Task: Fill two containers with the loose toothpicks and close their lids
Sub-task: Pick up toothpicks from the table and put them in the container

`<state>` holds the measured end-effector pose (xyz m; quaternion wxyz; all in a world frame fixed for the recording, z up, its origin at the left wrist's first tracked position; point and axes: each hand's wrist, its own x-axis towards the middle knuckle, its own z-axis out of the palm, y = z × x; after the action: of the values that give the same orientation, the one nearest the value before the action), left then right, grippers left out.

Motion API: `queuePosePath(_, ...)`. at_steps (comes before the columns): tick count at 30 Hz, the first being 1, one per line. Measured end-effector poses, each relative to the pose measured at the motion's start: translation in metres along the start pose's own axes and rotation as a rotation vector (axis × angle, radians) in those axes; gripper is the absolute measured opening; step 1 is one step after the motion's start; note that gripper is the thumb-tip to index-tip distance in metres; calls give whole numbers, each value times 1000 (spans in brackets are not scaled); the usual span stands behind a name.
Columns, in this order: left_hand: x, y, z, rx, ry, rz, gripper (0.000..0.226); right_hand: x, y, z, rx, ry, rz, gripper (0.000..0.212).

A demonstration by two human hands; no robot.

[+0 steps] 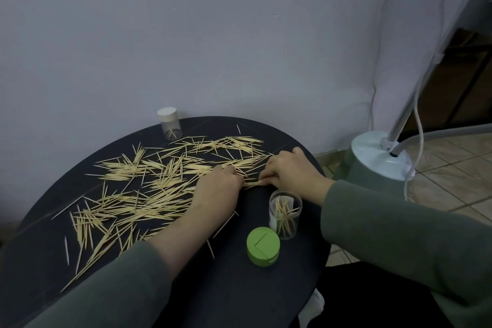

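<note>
Seen from the head camera, a person in green sleeves worked over a round black table [239, 287] strewn with loose toothpicks [149, 189] across the left and centre of the frame. The left hand [217, 188] lay at centre, fingers curled down onto the pile, pinching one end of a small bundle [253, 183] of toothpicks. The right hand [291, 168], just right of it, pinched the bundle's other end between curled fingers (both grips narrow, closed on the sticks). Below the right hand, at lower centre-right, an open clear jar [285, 214] stood upright with a few toothpicks leaning inside. Its green lid [263, 245] rested on the table just beside the jar, to the lower left. A second clear jar [169, 123] with a white lid on stood at the table's far edge, upper left of centre, holding a few toothpicks. A pale appliance base [378, 160] with a hose sat on the tiled floor at right.
</note>
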<state>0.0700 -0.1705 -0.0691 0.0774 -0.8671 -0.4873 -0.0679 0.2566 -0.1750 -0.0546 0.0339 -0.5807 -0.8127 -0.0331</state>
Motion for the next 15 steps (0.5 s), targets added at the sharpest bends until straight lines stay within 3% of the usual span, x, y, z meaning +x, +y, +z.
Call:
queuePosePath(7,2,4,-2,18,8,-53,25,0,0,-1,-18,-47,7,30)
queuePosePath(15,3,6,-6,-100,50,-114,23,-9,0,-2,77,78,20,26)
